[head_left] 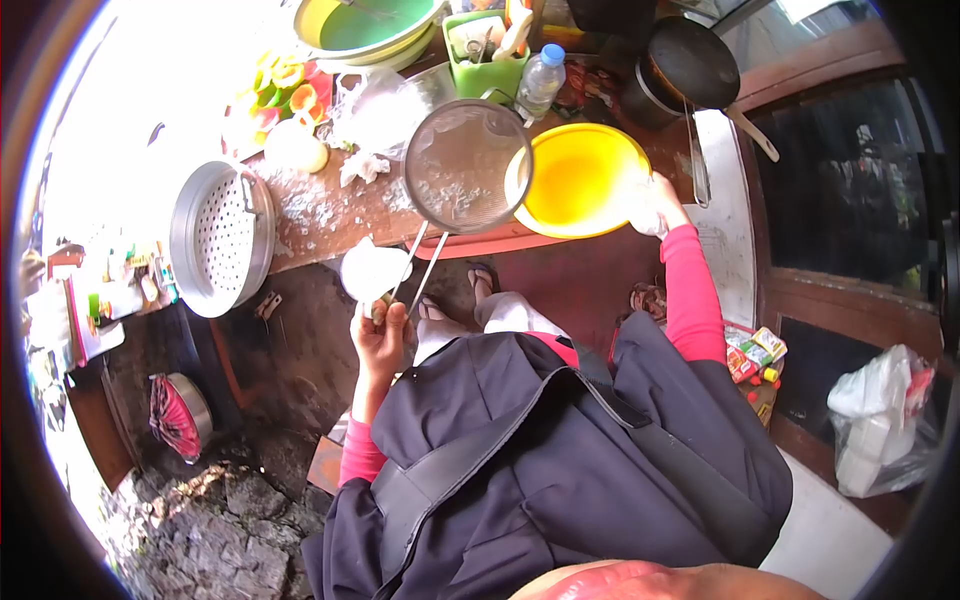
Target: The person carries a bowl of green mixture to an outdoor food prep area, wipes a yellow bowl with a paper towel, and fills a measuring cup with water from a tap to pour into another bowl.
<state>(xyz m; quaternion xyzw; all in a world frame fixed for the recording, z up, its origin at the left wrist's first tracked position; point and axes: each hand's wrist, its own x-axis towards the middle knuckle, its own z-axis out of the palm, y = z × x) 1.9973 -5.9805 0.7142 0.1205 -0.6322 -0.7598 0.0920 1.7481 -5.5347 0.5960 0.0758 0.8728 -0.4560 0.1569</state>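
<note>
My left hand is closed round the handle of a round mesh strainer, whose mesh is raised over the front edge of the wooden table. A white round thing shows just beyond my left fingers; what it is I cannot make out. On the other side, my right hand grips the right rim of a yellow bowl. The strainer's rim overlaps the bowl's left side in view. White powder is scattered over the tabletop.
A perforated metal steamer pan sits at the table's left end. Farther back are a green basin, a green utensil holder, a water bottle and a dark pan. A plastic bag is at the right.
</note>
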